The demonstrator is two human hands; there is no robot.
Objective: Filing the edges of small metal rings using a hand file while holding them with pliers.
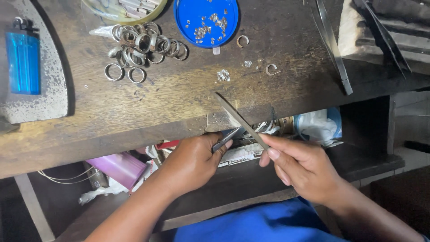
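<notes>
My left hand (pixel 193 160) grips a small flat metal piece (pixel 227 138) against the front edge of the wooden bench (pixel 179 96). In my right hand (pixel 299 165) is a thin metal file (pixel 237 116); its blade slants up and to the left, across the bench edge and over the metal piece. Both hands sit just below the bench's front edge, close together.
Several metal rings (pixel 141 47) lie heaped at the bench's back. A blue round lid (pixel 206 15) holds small shiny bits. A blue lighter (pixel 23 56) rests on a grey block at left. Long tweezers (pixel 333 47) lie at right. Clutter fills the shelf below.
</notes>
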